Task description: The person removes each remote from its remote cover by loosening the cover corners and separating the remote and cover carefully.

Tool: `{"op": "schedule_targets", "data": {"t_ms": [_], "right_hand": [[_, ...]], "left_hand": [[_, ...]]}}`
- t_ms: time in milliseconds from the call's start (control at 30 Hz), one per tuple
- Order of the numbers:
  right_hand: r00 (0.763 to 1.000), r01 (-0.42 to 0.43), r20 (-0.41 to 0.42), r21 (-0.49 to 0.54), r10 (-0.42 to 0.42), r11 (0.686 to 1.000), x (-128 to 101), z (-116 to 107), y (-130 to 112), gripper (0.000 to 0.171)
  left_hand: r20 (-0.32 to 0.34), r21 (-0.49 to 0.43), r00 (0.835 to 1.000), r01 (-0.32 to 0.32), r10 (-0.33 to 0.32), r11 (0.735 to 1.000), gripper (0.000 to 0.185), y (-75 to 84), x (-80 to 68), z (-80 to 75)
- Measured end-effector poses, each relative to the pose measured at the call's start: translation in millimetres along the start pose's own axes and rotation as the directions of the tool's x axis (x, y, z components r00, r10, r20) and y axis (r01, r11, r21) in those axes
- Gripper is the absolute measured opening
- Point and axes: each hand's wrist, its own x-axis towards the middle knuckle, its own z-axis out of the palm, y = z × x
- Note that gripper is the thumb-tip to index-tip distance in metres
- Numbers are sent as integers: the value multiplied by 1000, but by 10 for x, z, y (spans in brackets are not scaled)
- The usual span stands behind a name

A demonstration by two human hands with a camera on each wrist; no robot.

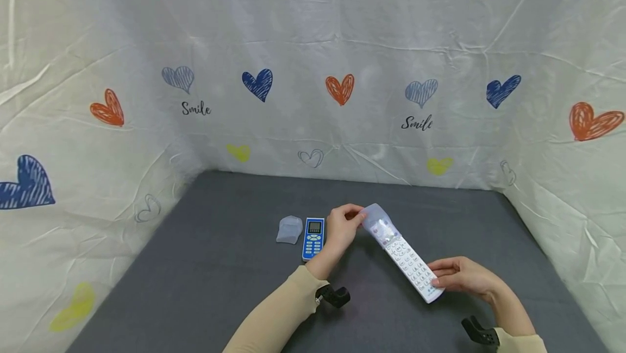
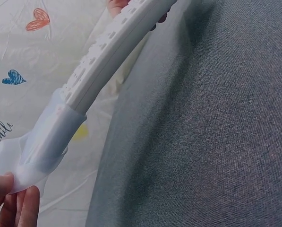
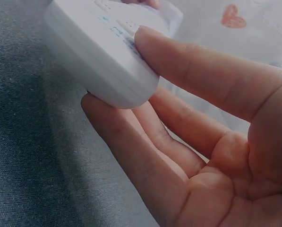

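A long white remote control [image 1: 413, 267] is held aslant above the table between both hands. Its upper end sits inside a translucent silicone cover [image 1: 380, 224], which reaches only part of the way down the keys. My left hand [image 1: 344, 227] pinches the loose far end of that cover between thumb and fingers; the left wrist view shows the cover [image 2: 48, 137] flaring open there. With my right hand [image 1: 464, 277] I grip the remote's lower end, thumb on the key face and fingers beneath, as the right wrist view shows on the white casing [image 3: 103, 61].
Left of my left forearm lies a small blue remote [image 1: 313, 239] with a grey screen. Beside it rests another translucent cover [image 1: 289, 229]. The dark grey tabletop [image 1: 220, 288] is enclosed by a white curtain [image 1: 303, 125] printed with hearts.
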Motion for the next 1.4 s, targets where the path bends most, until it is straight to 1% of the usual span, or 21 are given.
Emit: {"op": "schedule_targets", "data": {"t_ms": [333,567,733,900,1067,1233,1400], "right_hand": [[1000,14,17,31,-15,999,-7,-18,43,57],[1000,13,18,61,-15,998,-13,-32,55,57],[1000,-12,-5,52,12,999,-12,-40,51,60],[1000,-24,-7,42,25,999,-16,-48,50,60],[1000,-25,-5,43,26,999,-23,-47,45,60],[1000,-28,-11,41,29,999,-20,-40,46,59],[999,-27,-16,40,28,999,-20,-38,38,60]], "left_hand": [[4,-21,1000,-10,10,1000,12,2,38,21],[10,-58,1000,12,-12,998,11,15,54,10],[8,-68,1000,4,-4,998,11,7,72,-1],[15,-76,1000,1,0,997,12,-15,84,-13],[17,-100,1000,0,2,995,12,-7,90,-25],[11,-98,1000,4,-3,995,11,-2,98,-33],[-2,-114,1000,-8,8,993,11,17,118,-44]]}}
